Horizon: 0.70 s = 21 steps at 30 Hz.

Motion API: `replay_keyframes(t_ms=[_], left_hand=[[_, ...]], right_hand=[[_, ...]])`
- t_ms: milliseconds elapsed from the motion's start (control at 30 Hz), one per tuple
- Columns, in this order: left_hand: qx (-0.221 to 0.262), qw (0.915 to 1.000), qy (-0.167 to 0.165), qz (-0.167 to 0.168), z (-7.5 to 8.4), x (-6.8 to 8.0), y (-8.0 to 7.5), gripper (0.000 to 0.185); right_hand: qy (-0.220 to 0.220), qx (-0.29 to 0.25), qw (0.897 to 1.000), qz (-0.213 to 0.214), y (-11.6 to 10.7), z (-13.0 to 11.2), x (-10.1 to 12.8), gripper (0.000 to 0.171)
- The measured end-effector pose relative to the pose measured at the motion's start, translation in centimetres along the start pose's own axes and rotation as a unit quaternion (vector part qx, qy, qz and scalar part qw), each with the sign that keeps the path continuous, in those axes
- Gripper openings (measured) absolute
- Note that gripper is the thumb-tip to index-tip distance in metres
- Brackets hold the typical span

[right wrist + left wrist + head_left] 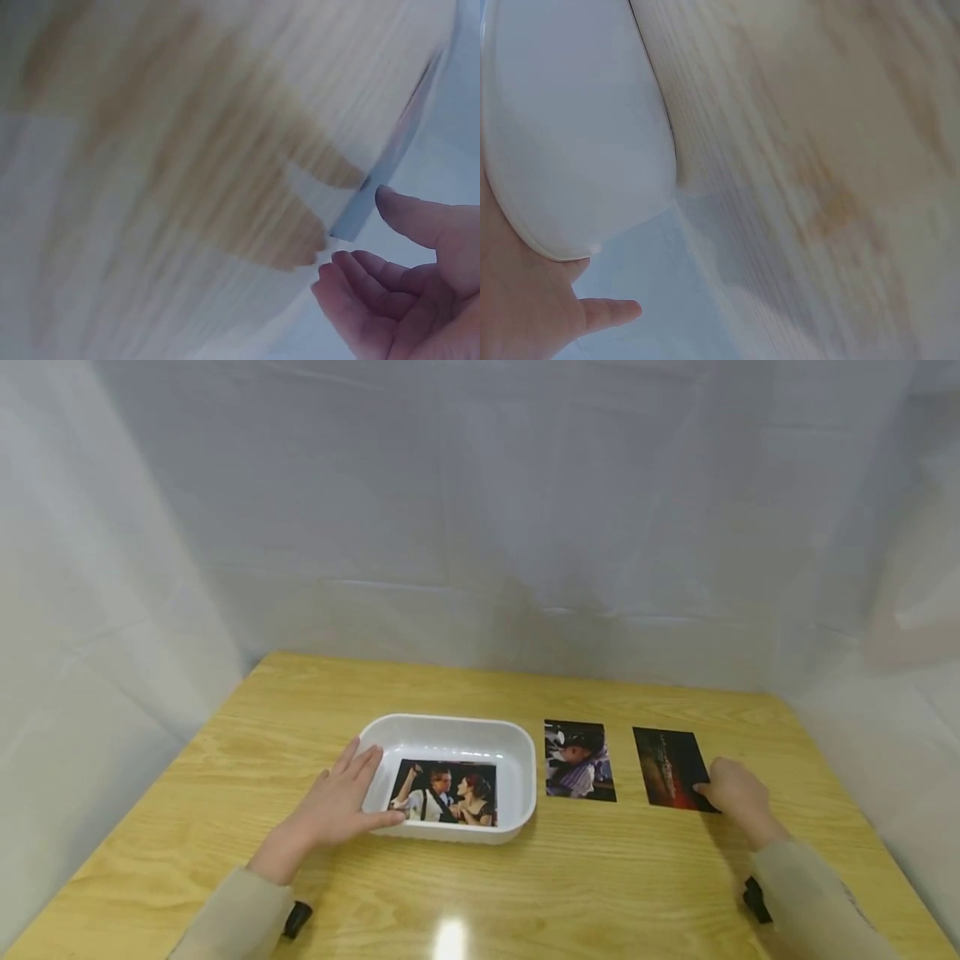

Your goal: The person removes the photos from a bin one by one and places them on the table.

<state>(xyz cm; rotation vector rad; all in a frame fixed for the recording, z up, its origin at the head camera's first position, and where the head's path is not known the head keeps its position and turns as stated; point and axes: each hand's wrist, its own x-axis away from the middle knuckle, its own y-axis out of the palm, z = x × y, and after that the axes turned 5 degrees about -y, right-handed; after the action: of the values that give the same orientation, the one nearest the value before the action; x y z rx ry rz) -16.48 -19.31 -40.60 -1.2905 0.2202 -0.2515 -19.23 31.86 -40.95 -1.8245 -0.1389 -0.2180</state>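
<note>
A white tray [525, 777] sits left of the table's middle with a colour photo of a couple [444, 793] flat on its floor. My left hand [358, 787] lies on the tray's left rim with straight fingers. The left wrist view shows the tray's outer wall [577, 135] against the palm of my left hand [525, 315]. To the tray's right lie a photo of a person in a cap [578, 761] and a dark photo [670, 767]. My right hand [722, 787] touches the dark photo's near right corner. In the right wrist view the dark photo's edge [360, 206] lies between thumb and loosely curled fingers [352, 285].
The wooden table [525, 885] is walled by white cloth [480, 527] at the back and on both sides. Bare wood runs along the front edge and the far left. Black wrist-camera mounts [297, 919] show beside both sleeves.
</note>
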Motion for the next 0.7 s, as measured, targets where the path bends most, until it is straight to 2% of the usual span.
replay_keyframes(t_ms=[133,200,233,500,700], left_hand=[[0.001,1.0,-0.001,-0.001,0.0,0.0,0.0,0.097],[-0.001,1.0,-0.001,-0.001,-0.1,0.0,0.1,0.098],[-0.003,1.0,0.0,-0.001,-0.1,0.0,0.1,0.098],[-0.008,1.0,0.001,-0.002,-0.1,-0.2,0.0,0.101],[-0.008,0.9999,0.001,-0.007,-0.2,-0.2,-0.1,0.1]], right_hand=[[-0.007,-0.014,1.0,0.007,-0.5,0.0,0.1,0.047],[-0.021,-0.024,0.999,0.013,-0.9,-0.3,0.3,0.062],[-0.036,-0.027,0.999,0.023,-1.1,-0.5,0.4,0.064],[-0.148,-0.039,0.983,0.103,-1.6,-4.3,1.6,0.067],[-0.193,-0.058,0.974,0.103,-1.1,-7.8,2.4,0.067]])
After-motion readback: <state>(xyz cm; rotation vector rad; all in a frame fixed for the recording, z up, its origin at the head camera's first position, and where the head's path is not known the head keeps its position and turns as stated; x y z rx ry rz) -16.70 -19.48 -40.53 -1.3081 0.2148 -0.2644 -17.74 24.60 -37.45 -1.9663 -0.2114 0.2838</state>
